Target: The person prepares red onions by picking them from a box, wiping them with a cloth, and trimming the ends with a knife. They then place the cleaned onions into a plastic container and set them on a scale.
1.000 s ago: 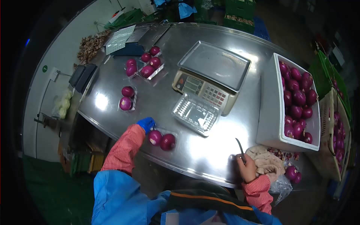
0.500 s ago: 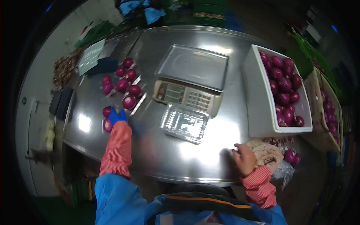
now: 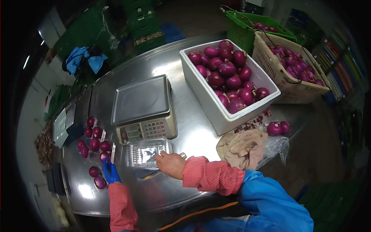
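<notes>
My left hand [image 3: 111,173], in a blue glove, has its fingers stretched out against a red onion [image 3: 104,156] at the near end of a packed group. Two more onions [image 3: 99,182] sit to the left of the glove. My bare right hand [image 3: 171,164] is closed, its fingertips at the right side of a clear plastic tray [image 3: 137,154]. That tray holds no onions and lies against the front of a weighing scale [image 3: 142,101]. A short shiny metal end [image 3: 182,155] shows just beyond the right hand; the rest of it is hidden.
A white foam box [image 3: 206,104] full of red onions stands behind a crumpled cloth [image 3: 243,149]. Loose onions [image 3: 278,128] and clear plastic film [image 3: 279,149] lie beside the cloth. Further right are a beige crate [image 3: 290,86] and a green crate [image 3: 241,33], both with onions.
My right hand has moved left from beside the cloth to the plastic tray. My left hand has gone from the outer onion pair to an onion in the packed group. The view has turned right.
</notes>
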Available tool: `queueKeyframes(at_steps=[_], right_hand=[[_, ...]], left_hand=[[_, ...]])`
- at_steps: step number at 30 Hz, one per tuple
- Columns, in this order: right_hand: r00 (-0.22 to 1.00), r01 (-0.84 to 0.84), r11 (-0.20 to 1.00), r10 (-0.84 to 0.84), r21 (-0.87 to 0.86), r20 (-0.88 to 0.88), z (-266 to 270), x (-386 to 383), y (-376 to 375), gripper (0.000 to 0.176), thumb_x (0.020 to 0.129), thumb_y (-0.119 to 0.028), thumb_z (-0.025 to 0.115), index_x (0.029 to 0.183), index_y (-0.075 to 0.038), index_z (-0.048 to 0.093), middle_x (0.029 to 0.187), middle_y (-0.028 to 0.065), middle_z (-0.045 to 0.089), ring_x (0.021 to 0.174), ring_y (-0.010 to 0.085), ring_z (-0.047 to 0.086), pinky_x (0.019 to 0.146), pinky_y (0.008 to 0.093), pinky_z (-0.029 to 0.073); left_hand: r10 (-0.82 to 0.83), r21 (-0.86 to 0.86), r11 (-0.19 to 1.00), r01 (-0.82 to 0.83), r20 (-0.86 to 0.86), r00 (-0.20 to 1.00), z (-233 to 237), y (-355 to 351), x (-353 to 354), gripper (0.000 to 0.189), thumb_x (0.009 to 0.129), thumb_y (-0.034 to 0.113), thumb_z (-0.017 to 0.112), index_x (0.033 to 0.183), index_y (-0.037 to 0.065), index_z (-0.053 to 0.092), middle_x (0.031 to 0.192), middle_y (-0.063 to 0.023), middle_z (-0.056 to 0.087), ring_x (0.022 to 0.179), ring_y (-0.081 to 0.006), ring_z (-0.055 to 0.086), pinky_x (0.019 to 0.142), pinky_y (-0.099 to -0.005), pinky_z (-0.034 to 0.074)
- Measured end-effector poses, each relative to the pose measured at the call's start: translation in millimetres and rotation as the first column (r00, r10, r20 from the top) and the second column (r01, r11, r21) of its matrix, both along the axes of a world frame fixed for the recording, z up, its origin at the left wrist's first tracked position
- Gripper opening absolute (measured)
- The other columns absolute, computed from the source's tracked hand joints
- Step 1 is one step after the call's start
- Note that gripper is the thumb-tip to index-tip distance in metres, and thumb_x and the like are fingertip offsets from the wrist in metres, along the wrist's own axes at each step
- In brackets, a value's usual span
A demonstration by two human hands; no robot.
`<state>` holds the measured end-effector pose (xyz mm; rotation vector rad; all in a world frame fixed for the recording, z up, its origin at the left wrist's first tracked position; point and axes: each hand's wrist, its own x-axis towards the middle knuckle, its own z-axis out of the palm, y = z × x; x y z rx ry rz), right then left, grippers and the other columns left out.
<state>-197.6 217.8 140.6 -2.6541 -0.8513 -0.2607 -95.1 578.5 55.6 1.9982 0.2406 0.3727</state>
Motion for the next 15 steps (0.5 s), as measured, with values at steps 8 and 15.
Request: queueKeyframes(at_steps=[8,15], right_hand=[[0.971,0.161,0.929,-0.209,0.334,0.114,24,-44,-80,0.009,0.071,-0.008,0.063,0.079,-0.006,0.058,0.091,0.0076,0.053,0.084,0.0232,0.058,0.058,0.0317,0.053],[0.920,0.371,0.927,-0.358,0.060,-0.162,-45,-111,-154,0.018,0.074,-0.014,0.067,0.083,-0.004,0.056,0.091,0.0092,0.052,0.085,0.0267,0.057,0.065,0.0366,0.053]], left_hand=[[-0.284,0.048,0.959,0.280,0.170,0.944,93,-94,20,0.036,0.097,0.002,0.053,0.133,0.000,0.051,0.130,-0.0114,0.056,0.119,-0.0188,0.054,0.104,-0.0313,0.043],[-0.836,0.319,0.547,0.774,0.236,0.495,191,-352,33,0.042,0.087,0.000,0.064,0.129,0.003,0.057,0.118,-0.0126,0.064,0.106,-0.0236,0.064,0.095,-0.0329,0.048]])
